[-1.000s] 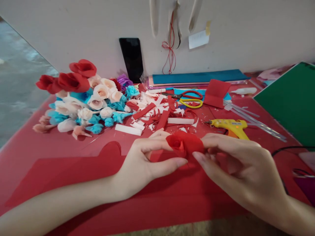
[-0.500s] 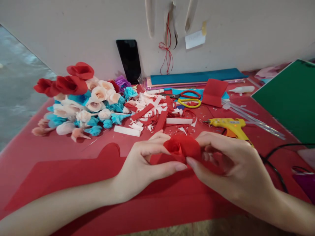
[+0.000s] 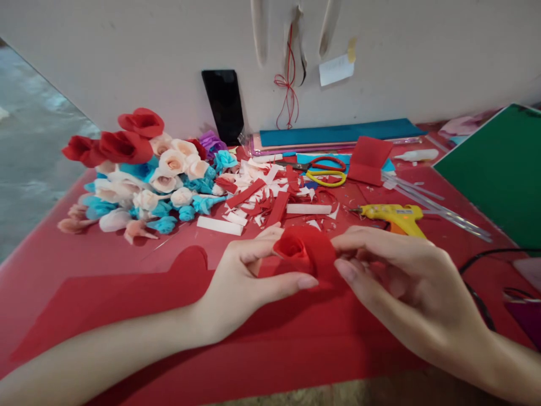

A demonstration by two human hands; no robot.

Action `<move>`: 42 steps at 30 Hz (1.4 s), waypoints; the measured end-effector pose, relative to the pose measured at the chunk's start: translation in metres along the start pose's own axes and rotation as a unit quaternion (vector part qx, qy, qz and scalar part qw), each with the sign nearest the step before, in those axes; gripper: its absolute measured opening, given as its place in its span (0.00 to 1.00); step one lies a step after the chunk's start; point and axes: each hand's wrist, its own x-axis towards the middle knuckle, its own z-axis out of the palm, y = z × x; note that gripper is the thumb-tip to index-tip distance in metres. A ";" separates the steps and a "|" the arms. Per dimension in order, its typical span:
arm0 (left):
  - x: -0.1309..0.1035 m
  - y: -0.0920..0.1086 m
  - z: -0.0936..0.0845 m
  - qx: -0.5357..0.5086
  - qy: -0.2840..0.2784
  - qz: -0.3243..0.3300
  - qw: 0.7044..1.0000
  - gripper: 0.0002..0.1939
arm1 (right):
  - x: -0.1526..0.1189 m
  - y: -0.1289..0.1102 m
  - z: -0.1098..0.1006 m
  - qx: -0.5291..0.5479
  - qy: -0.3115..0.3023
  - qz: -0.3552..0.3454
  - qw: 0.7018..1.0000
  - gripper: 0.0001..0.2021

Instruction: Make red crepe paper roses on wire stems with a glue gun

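A red paper flower [image 3: 292, 248] with a rolled centre is held above the table. My left hand [image 3: 240, 287] pinches it from the left, thumb along the near side and fingers behind. My right hand [image 3: 418, 296] has its fingertips on the right edge of the flower's loose outer petal, thumb slightly apart from the index finger; its other fingers are curled and partly hidden. Below the hands lies red paper [image 3: 127, 299], with a rounded red petal piece [image 3: 192, 264] on it.
Finished paper flowers [image 3: 169, 163] are heaped at the left. Paper scraps [image 3: 257, 192] and scissors [image 3: 325, 172] lie mid-table. A yellow glue gun [image 3: 395, 213] rests beyond my right hand, near clear glue sticks [image 3: 443, 211]. A phone [image 3: 223, 104] leans on the wall; a green board [image 3: 499, 175] stands right.
My right fingertips have moved from the flower's near side outward to the right edge of the petal. The flower has turned and shifted slightly left; the left hand keeps its grip.
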 end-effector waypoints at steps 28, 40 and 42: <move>0.008 -0.008 -0.001 -0.132 0.065 -0.078 0.986 0.06 | 0.031 0.038 -0.029 0.411 0.087 0.200 0.885 0.17; 0.018 -0.001 -0.021 0.242 0.101 0.235 0.936 0.07 | 0.028 0.046 -0.037 -0.009 0.204 0.076 0.976 0.10; 0.018 0.002 -0.020 0.221 0.107 0.214 0.946 0.06 | 0.027 0.048 -0.031 -0.012 0.090 0.057 0.994 0.30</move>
